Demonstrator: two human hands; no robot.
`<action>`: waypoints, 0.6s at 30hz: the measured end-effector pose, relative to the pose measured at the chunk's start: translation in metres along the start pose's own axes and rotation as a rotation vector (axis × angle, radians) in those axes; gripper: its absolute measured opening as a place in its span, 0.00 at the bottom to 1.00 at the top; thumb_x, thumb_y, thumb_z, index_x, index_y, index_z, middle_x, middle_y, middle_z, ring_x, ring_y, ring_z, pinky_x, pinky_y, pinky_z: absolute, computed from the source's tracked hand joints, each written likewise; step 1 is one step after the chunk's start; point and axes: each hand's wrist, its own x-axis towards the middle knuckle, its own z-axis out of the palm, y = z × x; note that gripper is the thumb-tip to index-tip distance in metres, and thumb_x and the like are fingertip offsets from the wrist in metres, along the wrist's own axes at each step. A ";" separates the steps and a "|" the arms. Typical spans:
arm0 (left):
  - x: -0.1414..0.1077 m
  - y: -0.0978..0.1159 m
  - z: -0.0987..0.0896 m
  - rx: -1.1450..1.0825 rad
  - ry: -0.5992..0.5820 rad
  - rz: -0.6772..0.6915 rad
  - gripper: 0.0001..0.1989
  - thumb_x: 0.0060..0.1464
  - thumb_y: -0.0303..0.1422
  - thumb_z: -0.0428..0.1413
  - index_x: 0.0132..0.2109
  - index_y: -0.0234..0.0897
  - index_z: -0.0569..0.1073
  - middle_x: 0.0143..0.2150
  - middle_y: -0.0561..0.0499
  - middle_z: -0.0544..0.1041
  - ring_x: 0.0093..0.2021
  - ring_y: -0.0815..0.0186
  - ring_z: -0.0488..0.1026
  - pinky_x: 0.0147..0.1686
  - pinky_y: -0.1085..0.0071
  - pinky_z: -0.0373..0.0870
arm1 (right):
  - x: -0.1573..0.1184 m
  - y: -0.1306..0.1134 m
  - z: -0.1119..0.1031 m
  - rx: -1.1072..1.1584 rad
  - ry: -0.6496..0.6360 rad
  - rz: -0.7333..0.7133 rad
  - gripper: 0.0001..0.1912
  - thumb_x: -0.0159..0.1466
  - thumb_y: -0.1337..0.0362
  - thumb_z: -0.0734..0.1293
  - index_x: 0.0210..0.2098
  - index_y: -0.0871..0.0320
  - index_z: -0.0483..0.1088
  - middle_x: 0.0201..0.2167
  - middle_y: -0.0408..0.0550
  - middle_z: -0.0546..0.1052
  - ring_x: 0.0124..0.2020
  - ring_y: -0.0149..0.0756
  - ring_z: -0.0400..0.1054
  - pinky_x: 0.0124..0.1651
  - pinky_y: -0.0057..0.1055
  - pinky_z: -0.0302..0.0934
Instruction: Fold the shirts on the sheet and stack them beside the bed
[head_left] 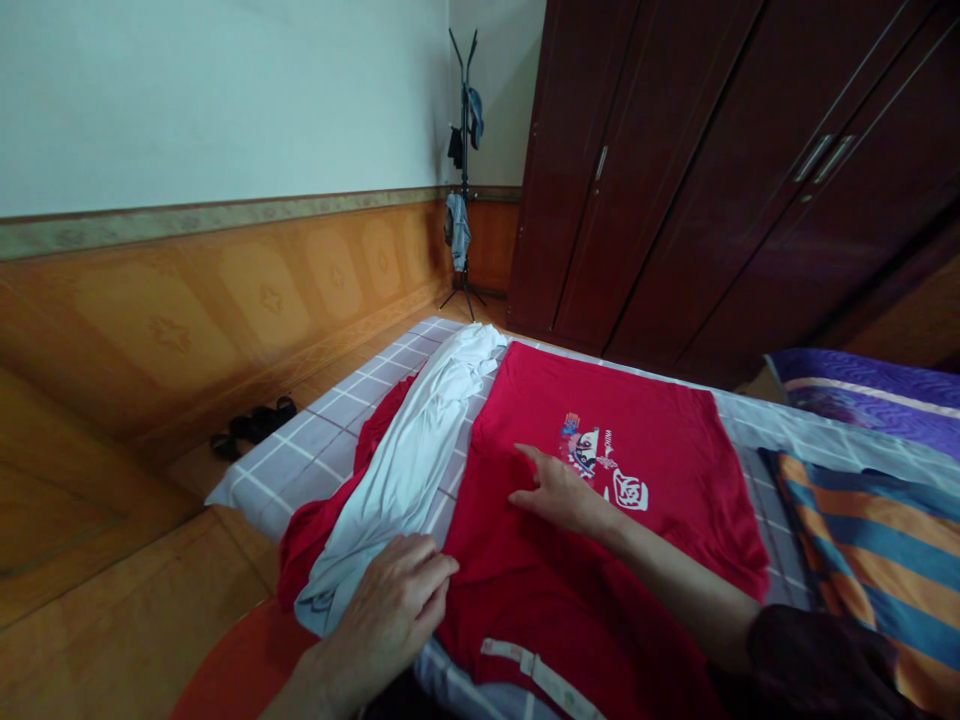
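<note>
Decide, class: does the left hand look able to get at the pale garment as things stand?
Probably yes: the pale garment lies uncovered close to the left hand, with the right hand over the red shirt.

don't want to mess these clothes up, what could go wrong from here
The white garment and the red cloth partly under it reach the near side of the bed, so a tug might slide them off.

The left hand is right between that pile and the red shirt, so it could snag both.

The right hand rests by soft wrinkles, which could get pressed in.
</note>
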 end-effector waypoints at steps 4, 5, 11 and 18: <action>0.002 0.000 0.001 -0.063 0.006 -0.070 0.12 0.55 0.20 0.49 0.40 0.38 0.73 0.36 0.51 0.73 0.39 0.64 0.71 0.40 0.70 0.65 | -0.006 -0.003 -0.006 0.182 -0.126 0.088 0.30 0.60 0.66 0.63 0.61 0.67 0.60 0.16 0.38 0.67 0.17 0.31 0.63 0.21 0.25 0.57; 0.002 0.000 0.002 -0.068 0.008 -0.088 0.12 0.55 0.20 0.49 0.40 0.38 0.73 0.37 0.51 0.73 0.39 0.64 0.71 0.40 0.70 0.66 | -0.008 -0.003 -0.007 0.211 -0.150 0.096 0.30 0.61 0.64 0.62 0.62 0.66 0.58 0.14 0.36 0.65 0.15 0.30 0.61 0.19 0.24 0.55; 0.001 -0.001 -0.008 -0.036 -0.053 -0.043 0.10 0.56 0.22 0.52 0.39 0.39 0.74 0.35 0.52 0.73 0.38 0.65 0.71 0.39 0.70 0.66 | -0.020 -0.001 -0.009 -0.331 0.031 -0.046 0.36 0.59 0.67 0.65 0.65 0.63 0.53 0.31 0.52 0.77 0.34 0.41 0.73 0.34 0.31 0.65; 0.034 0.016 -0.013 0.068 0.000 0.177 0.10 0.62 0.25 0.48 0.39 0.37 0.74 0.38 0.50 0.73 0.41 0.64 0.71 0.44 0.66 0.69 | -0.019 -0.016 0.002 -0.364 0.153 -0.610 0.16 0.65 0.67 0.59 0.50 0.58 0.72 0.52 0.52 0.73 0.53 0.38 0.67 0.55 0.32 0.60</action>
